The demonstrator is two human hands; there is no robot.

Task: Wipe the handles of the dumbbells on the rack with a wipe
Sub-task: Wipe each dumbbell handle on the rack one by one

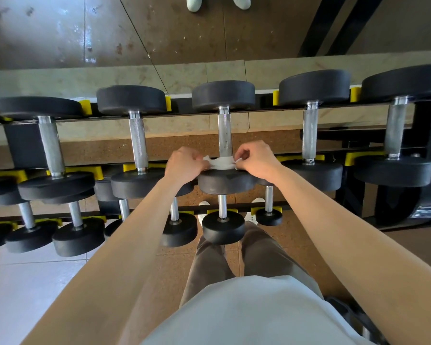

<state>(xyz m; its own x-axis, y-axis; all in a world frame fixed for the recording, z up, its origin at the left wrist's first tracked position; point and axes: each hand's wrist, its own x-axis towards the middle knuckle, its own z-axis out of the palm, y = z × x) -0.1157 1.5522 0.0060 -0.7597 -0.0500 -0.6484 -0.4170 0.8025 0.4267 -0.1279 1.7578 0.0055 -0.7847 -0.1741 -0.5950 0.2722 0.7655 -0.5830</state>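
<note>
The round rubber dumbbell heads [223, 95] are matte black. The knurled steel dumbbell handles [138, 138] are bright silver with a fine cross-hatched grain. The crumpled paper wipe [220, 162] is white. The steel rack [25, 145] is black, and its plastic cradles [86, 107] are vivid yellow. The cork-like floor [296, 242] is brown with dark and pale speckles, while the glossy floor tiles [23, 282] are white. The stone ledge [110, 75] is beige with faint marbling. The person's trousers [209, 262] are grey-brown, the shirt [246, 312] off-white, and the far shoes [194, 2] pale mint.
</note>
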